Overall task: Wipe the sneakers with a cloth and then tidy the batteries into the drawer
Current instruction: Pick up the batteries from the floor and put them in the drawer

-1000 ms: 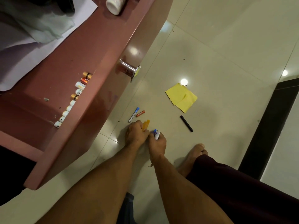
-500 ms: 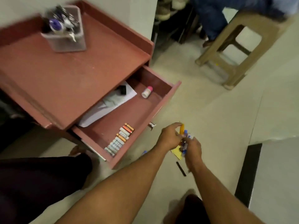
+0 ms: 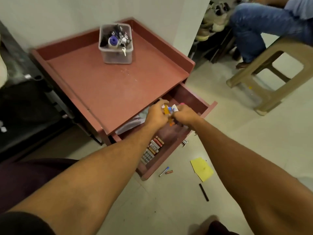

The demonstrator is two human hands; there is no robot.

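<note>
Both my hands hover over the open reddish drawer [image 3: 209, 108]. My left hand [image 3: 156, 114] grips orange batteries [image 3: 166, 110]. Beside it my right hand [image 3: 183, 114] grips white-and-blue batteries [image 3: 174, 108]. A row of several batteries [image 3: 152, 149] lies along the drawer's front wall. On the floor below the drawer lie a blue-tipped battery [image 3: 163, 171], a small orange battery [image 3: 169, 172] and a black battery [image 3: 204, 192]. Sneakers [image 3: 215, 17] sit on a rack at the back, partly hidden.
The drawer belongs to a reddish side table [image 3: 110, 85] carrying a clear box of keys [image 3: 116, 44]. Yellow paper [image 3: 202, 169] lies on the tiles. A seated person's legs [image 3: 254, 28] and a beige stool [image 3: 274, 73] are at the right.
I have risen from the floor. Both hands lifted the picked-up batteries from the tiles to above the drawer. The view swung up from the floor to the table.
</note>
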